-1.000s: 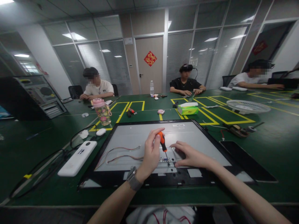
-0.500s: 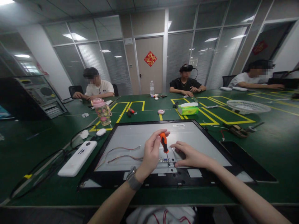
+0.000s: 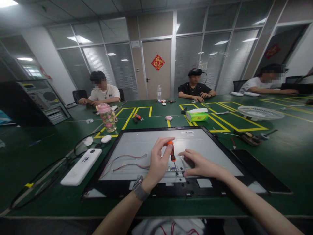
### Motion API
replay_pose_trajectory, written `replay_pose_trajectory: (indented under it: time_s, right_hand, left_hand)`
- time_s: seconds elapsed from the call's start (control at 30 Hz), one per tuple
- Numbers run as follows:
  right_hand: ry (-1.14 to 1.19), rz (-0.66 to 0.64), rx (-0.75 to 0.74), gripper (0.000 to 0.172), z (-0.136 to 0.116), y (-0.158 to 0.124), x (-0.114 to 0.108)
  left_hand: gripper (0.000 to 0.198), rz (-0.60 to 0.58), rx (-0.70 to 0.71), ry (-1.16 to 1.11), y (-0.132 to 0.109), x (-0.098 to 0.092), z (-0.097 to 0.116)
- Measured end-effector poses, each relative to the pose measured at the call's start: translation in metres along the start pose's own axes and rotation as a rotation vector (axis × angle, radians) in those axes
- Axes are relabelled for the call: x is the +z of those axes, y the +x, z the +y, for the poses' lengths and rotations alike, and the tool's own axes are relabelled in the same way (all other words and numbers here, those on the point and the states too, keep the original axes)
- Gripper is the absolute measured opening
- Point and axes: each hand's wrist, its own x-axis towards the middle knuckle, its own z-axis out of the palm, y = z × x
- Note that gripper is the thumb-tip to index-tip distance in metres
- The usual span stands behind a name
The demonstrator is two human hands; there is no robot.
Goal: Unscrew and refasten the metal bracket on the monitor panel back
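A flat monitor panel (image 3: 146, 143) with a black frame lies back-up on the green table in front of me. My left hand (image 3: 158, 161) is closed round the handle of an orange screwdriver (image 3: 172, 153), whose tip points down at a small circuit strip (image 3: 174, 168) near the panel's lower edge. My right hand (image 3: 199, 163) rests on the panel just right of the strip, fingers curled and pressed down on it. Thin red and white wires (image 3: 127, 161) run across the panel to the left of my left hand. A watch sits on my left wrist.
A white oblong device (image 3: 81, 165) and black cables lie at the left. A pink-capped bottle (image 3: 107, 117), a green tissue box (image 3: 197, 115), a white fan grille (image 3: 259, 112) and a computer case (image 3: 39, 99) stand farther off. Three people sit at the far side.
The screwdriver has stood up straighter and my left fingers have shifted higher over its handle. My right hand has stayed put on the panel.
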Motion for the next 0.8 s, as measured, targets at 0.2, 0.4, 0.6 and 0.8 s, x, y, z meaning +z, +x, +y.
replay_pose_trajectory:
  time_s: [0.2, 0.4, 0.6, 0.8]
  right_hand:
    - [-0.01, 0.003, 0.001, 0.063, -0.0017, -0.0002, -0.0008]
    - [-0.011, -0.002, 0.007, 0.066, -0.0005, 0.0003, 0.0]
    - [0.012, 0.008, 0.018, 0.066, -0.0016, 0.0011, -0.0001]
    - [0.047, 0.006, 0.04, 0.067, -0.0028, 0.0013, -0.0006]
  left_hand:
    - [0.031, -0.067, -0.007, 0.021, 0.0009, -0.0006, 0.0013]
    - [0.03, -0.085, -0.024, -0.016, 0.001, 0.0007, 0.0]
    - [0.021, -0.031, 0.026, 0.009, 0.0038, -0.0008, -0.0019]
    - [0.024, -0.064, -0.075, -0.065, 0.0061, -0.0064, 0.0003]
